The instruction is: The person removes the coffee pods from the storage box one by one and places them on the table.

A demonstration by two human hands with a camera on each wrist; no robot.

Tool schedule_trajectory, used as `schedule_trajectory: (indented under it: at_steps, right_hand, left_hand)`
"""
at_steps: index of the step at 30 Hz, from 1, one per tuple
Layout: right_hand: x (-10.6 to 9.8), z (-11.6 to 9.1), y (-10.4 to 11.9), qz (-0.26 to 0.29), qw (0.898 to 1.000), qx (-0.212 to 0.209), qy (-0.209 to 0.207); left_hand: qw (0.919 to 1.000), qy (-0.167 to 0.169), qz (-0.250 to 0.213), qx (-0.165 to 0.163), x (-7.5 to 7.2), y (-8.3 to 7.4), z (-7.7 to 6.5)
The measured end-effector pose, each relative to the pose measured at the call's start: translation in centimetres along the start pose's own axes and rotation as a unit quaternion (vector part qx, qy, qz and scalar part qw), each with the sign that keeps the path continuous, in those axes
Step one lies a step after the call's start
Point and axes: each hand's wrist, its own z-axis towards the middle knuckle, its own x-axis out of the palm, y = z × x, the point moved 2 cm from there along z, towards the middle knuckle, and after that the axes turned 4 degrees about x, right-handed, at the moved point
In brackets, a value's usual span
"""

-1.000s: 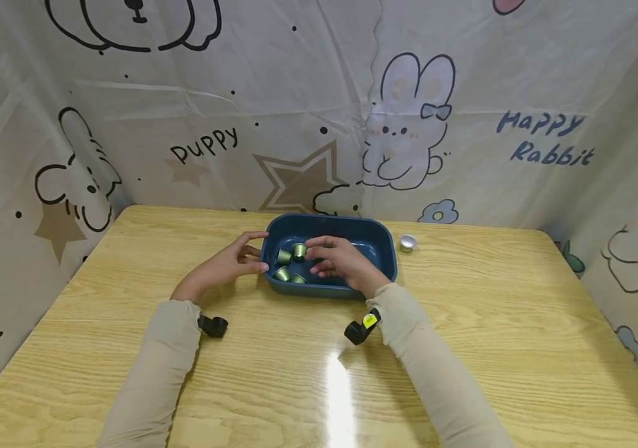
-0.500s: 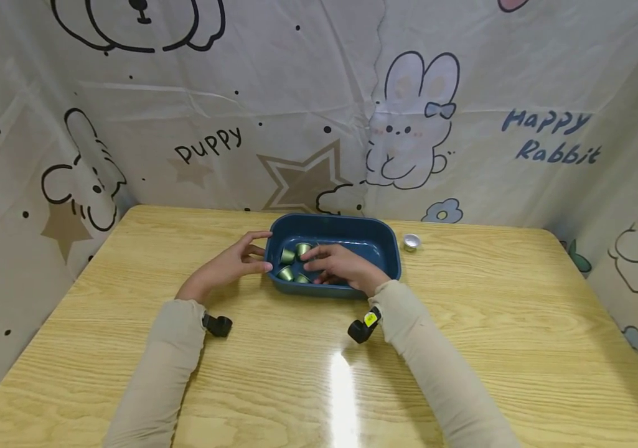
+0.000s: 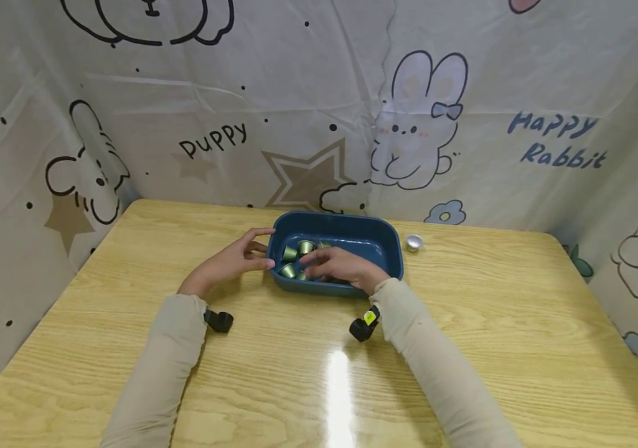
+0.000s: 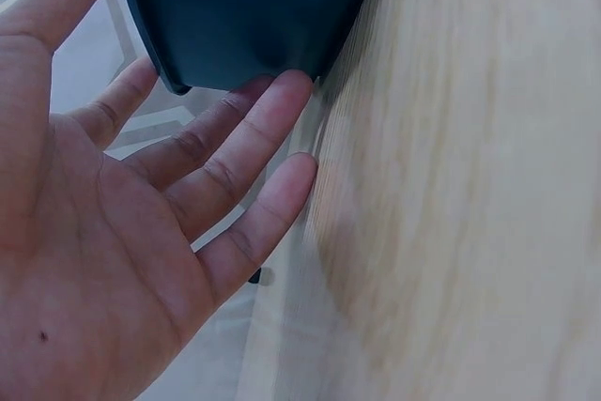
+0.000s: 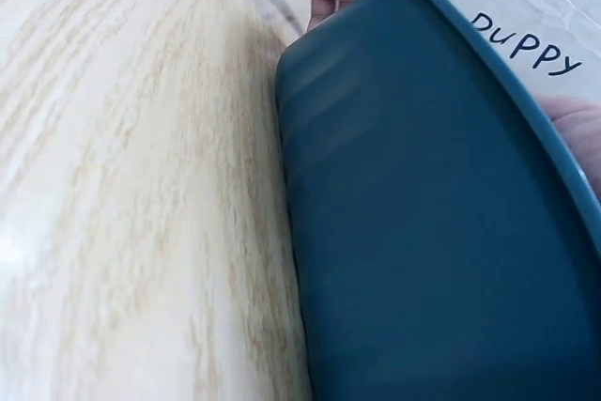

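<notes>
Several green coffee capsules (image 3: 306,247) lie in the left part of a deep blue rectangular bin (image 3: 377,251). My left hand (image 3: 234,257) is at the bin's left end, thumb and fingertips at the rim. In the left wrist view its fingers are spread and nearly straight along the bin's wall (image 4: 244,21). My right hand (image 3: 341,264) reaches over the near rim, its thumb and forefinger apart among the capsules. One capsule (image 3: 303,274) sits right by the thumb tip. The bin's side hides most of the right hand in the right wrist view.
A silver-topped capsule (image 3: 414,242) stands on the wooden table (image 3: 279,367) just right of the bin. A printed cloth (image 3: 296,93) hangs behind the table and along both sides.
My right hand has lowered into the bin, fingers down among the capsules. A capsule behind its fingers has come into sight. The left hand keeps its place at the rim.
</notes>
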Motion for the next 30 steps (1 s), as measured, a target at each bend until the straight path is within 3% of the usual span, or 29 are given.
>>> schedule_trajectory:
  at_steps: [10,30]
  right_hand:
    - [0.26,0.29,0.17,-0.076,0.997,-0.005,0.015]
    - [0.28,0.23,0.38,-0.114,0.993,-0.004,0.017]
  left_hand:
    - [0.9999,0.001,-0.014,0.002,-0.03,-0.05,-0.12]
    - [1.0,0.003,0.003,0.008,-0.04,0.06,0.11]
